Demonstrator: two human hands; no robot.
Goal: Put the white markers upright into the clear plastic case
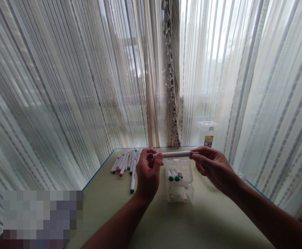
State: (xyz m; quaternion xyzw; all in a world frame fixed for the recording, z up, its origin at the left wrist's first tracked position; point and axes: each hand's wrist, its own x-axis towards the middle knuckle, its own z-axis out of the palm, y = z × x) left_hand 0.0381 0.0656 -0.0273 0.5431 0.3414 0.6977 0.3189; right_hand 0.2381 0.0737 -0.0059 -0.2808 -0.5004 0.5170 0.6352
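Note:
A white marker (174, 154) lies level between my two hands, above the table. My left hand (150, 171) is closed round its left end, where a bit of blue shows. The fingertips of my right hand (208, 159) pinch its darker right end. Below it stands an open clear plastic case (180, 197). Inside that case rest two markers with green ends (176, 177) and one with a grey end (180, 175). To the left of my left hand, several white markers (123, 164) with coloured ends lie loosely together, and a blue-ended marker (133, 180) reaches nearest to me.
The pale green table (109, 214) has a blue edge. A tall clear container (208, 133) with a yellow label stands at the back right. Another clear plastic piece lies partly hidden behind my right hand. Striped sheer curtains (70, 76) hang just beyond the table.

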